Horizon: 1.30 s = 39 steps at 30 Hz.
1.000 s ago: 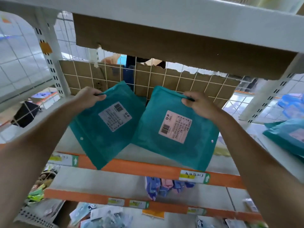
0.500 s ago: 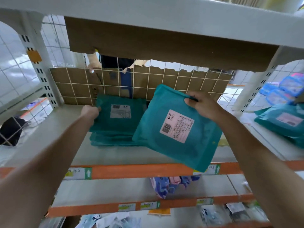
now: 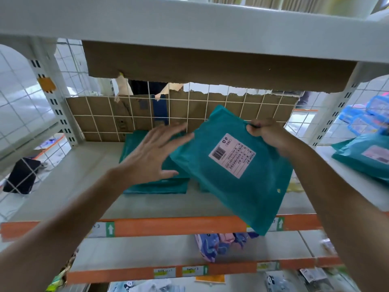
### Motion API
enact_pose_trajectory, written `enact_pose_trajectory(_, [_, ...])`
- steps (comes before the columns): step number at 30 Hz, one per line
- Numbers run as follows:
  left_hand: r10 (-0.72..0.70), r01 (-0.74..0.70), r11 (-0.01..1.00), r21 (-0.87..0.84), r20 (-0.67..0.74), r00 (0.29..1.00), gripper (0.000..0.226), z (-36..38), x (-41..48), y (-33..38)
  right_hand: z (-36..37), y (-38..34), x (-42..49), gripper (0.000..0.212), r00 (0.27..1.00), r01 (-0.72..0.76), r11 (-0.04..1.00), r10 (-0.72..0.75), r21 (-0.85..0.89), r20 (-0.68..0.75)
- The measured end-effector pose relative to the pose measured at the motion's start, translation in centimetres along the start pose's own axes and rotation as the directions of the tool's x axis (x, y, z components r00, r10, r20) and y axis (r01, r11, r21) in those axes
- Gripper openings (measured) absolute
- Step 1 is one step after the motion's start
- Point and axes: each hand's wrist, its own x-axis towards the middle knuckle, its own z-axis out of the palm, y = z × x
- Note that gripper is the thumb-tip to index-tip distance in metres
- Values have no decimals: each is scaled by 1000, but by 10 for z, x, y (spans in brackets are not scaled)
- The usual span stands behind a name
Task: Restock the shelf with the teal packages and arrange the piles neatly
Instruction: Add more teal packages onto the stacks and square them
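the right grip [image 3: 268, 134] pinches the far edge of a teal package [image 3: 237, 186], tilted above the shelf [image 3: 69, 186] just right of the pile [image 3: 156, 187]. the left grip [image 3: 152, 158], fingers spread and holding nothing, lies over that pile, likely steadying it for stacking.

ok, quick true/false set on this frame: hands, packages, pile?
1. Right hand grips a teal package by its top edge. True.
2. Left hand holds a package too. False: it is open, fingers spread, over the pile.
3. The held package's label faces the camera. True.
4. The pile lies at the shelf's front rail. False: it lies near the back, by the wire grid.
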Motion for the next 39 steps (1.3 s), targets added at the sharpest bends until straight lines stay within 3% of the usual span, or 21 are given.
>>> enact_pose_trajectory(3, [256, -252, 966, 47, -127, 958, 58, 9, 13, 27, -3, 3, 7, 18, 993, -112, 994, 112, 9, 27])
enact_pose_trajectory(5, [335, -338, 941, 25, -221, 916, 33, 14, 21, 41, -3, 5, 10, 17, 980, -195, 977, 193, 80, 39])
enact_pose_trajectory(8, [313, -337, 941, -16, -330, 891, 18, 19, 26, 46, -7, 12, 13, 17, 958, -283, 939, 267, 194, 101])
enact_pose_trajectory(11, [230, -272, 960, -68, -363, 903, 30, 18, 32, 45, -14, 18, 11, 21, 953, -283, 928, 243, 244, 180])
enact_pose_trajectory(15, [-57, -38, 970, -238, -379, 924, 20, 10, 41, 37, -27, 27, 11, 31, 996, 93, 978, -93, 189, -10])
enact_pose_trajectory(18, [-258, 158, 942, -296, -340, 904, 31, 6, 45, 30, -42, 31, 3, 60, 927, 374, 885, -352, 278, -127])
enact_pose_trajectory(20, [-368, 258, 912, -319, -358, 858, 30, 3, 48, 29, -49, 33, -2, 77, 887, 461, 838, -440, 292, -141])
enact_pose_trajectory(21, [-419, 298, 889, -348, -359, 834, 25, 2, 50, 28, -50, 34, -4, 74, 877, 479, 824, -458, 301, -141])
enact_pose_trajectory(25, [-616, 428, 741, -518, -271, 739, 6, -3, 62, 20, -49, 41, -6, 45, 881, 463, 808, -464, 365, -89])
enact_pose_trajectory(31, [-735, 418, 298, -858, 73, 674, 21, 3, 68, 22, -29, 48, -5, 57, 925, 325, 848, -377, 417, 45])
enact_pose_trajectory(39, [-715, 465, -134, -875, 410, 566, 16, 24, 76, 43, -2, 64, -8, 44, 959, 179, 894, -252, 412, 131])
